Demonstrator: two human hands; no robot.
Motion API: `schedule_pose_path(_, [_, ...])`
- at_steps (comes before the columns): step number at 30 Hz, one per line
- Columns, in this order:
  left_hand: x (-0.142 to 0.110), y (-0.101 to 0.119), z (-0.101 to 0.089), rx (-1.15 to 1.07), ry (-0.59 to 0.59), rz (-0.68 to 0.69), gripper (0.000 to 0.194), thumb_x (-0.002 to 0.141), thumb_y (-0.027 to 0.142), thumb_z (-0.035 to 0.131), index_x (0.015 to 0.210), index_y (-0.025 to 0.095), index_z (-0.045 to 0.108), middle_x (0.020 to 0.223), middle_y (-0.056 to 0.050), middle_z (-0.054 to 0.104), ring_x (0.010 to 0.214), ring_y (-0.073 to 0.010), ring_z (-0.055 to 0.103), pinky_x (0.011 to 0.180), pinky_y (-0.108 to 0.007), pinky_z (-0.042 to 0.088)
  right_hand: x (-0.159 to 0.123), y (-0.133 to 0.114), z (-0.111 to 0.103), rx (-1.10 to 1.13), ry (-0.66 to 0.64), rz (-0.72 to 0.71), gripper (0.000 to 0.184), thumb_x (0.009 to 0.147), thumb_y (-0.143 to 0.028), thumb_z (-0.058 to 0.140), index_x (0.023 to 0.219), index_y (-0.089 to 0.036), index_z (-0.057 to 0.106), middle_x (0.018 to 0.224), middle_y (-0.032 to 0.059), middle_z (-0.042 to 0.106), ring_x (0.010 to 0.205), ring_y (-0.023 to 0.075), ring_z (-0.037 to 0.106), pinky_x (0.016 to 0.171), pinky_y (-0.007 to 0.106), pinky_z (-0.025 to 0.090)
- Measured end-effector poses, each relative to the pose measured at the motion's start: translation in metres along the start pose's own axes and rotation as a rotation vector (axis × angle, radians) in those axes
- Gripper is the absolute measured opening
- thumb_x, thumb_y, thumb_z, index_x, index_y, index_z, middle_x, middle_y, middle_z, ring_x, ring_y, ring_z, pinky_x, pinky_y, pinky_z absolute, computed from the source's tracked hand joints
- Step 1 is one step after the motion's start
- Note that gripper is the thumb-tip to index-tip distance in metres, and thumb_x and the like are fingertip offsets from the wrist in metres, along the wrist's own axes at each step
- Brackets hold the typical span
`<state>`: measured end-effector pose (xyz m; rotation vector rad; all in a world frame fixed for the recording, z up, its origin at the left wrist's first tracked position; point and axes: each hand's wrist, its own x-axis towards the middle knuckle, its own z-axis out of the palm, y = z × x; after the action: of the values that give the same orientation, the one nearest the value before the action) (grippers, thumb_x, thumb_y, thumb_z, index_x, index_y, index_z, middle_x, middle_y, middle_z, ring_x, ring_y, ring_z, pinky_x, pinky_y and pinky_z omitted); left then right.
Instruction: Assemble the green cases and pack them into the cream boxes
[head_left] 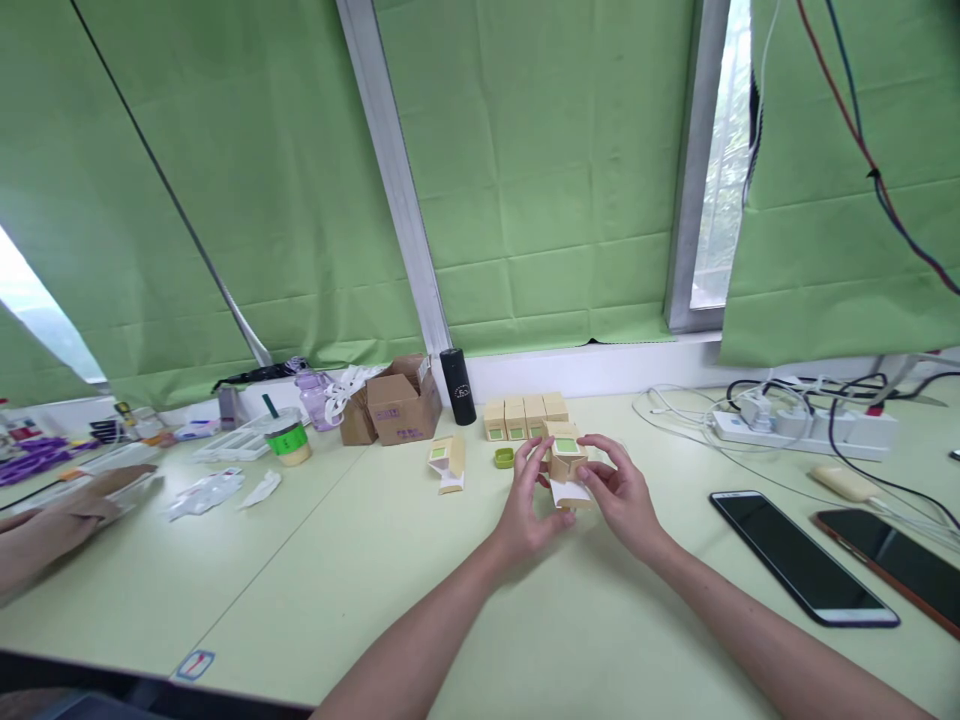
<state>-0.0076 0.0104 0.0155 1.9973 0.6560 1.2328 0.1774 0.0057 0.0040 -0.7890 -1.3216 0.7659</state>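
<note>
Between my two hands is a small kraft paper box (566,462) with a green window on its face and an opened white-lined flap hanging toward me. My left hand (527,510) grips its left side, fingers bent behind it and thumb low near the flap. On the other side, my right hand (619,495) holds it with thumb and index finger. A small green square container (503,458) lies just left of my left hand. Farther left stands another paper box (448,458) with its flap open. Behind my hands several closed paper boxes (525,415) form a row.
A black cylinder (458,387) and a brown carton (405,405) stand at the back, left of them a drink cup (287,437). Two phones (802,555) and a power strip (806,430) with cables occupy the right. Another person's hand (75,510) is at far left.
</note>
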Motion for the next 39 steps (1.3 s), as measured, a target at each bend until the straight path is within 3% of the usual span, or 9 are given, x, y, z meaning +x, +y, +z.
schedule_pose_path(4, [0.000, 0.002, 0.002, -0.010, 0.057, -0.012, 0.078, 0.088, 0.061, 0.069, 0.154, 0.033, 0.039, 0.155, -0.013, 0.029, 0.132, -0.0332, 0.046, 0.106, -0.047, 0.043, 0.000, 0.001, 0.001, -0.021, -0.004, -0.009, 0.037, 0.093, -0.046, 0.069, 0.125, -0.030, 0.063, 0.143, 0.0101, 0.051, 0.091, 0.0202, 0.073, 0.084, 0.039, 0.063])
schedule_pose_path(15, [0.001, -0.001, 0.005, 0.010, 0.153, -0.029, 0.060, 0.093, 0.058, 0.065, 0.142, 0.029, 0.046, 0.148, -0.012, 0.039, 0.103, -0.0227, 0.057, 0.090, -0.039, 0.047, -0.003, 0.003, 0.001, -0.067, -0.029, -0.010, 0.034, 0.095, -0.047, 0.067, 0.126, -0.033, 0.066, 0.145, 0.0112, 0.047, 0.090, 0.0202, 0.073, 0.087, 0.043, 0.063])
schedule_pose_path(25, [0.002, 0.000, 0.007, -0.095, 0.183, -0.064, 0.052, 0.095, 0.054, 0.065, 0.137, 0.030, 0.046, 0.142, -0.011, 0.046, 0.100, -0.0209, 0.060, 0.089, -0.038, 0.051, -0.006, -0.001, -0.001, -0.045, -0.081, -0.024, 0.035, 0.098, -0.051, 0.062, 0.127, -0.033, 0.067, 0.145, 0.0104, 0.046, 0.102, 0.0221, 0.071, 0.095, 0.042, 0.061])
schedule_pose_path(32, [0.002, -0.001, 0.006, -0.123, 0.196, -0.110, 0.055, 0.094, 0.055, 0.065, 0.137, 0.027, 0.044, 0.124, -0.011, 0.059, 0.103, -0.0238, 0.063, 0.091, -0.039, 0.052, -0.008, -0.005, 0.000, -0.031, -0.110, -0.032, 0.035, 0.097, -0.052, 0.062, 0.126, -0.034, 0.068, 0.146, 0.0103, 0.045, 0.103, 0.0236, 0.070, 0.097, 0.045, 0.060])
schedule_pose_path(39, [0.002, 0.000, 0.005, -0.113, 0.222, -0.111, 0.052, 0.093, 0.056, 0.065, 0.132, 0.026, 0.046, 0.120, -0.010, 0.059, 0.100, -0.0233, 0.063, 0.089, -0.039, 0.052, -0.009, -0.007, 0.001, -0.033, -0.125, -0.049, 0.034, 0.097, -0.050, 0.064, 0.126, -0.033, 0.068, 0.146, 0.0101, 0.045, 0.099, 0.0215, 0.071, 0.098, 0.045, 0.060])
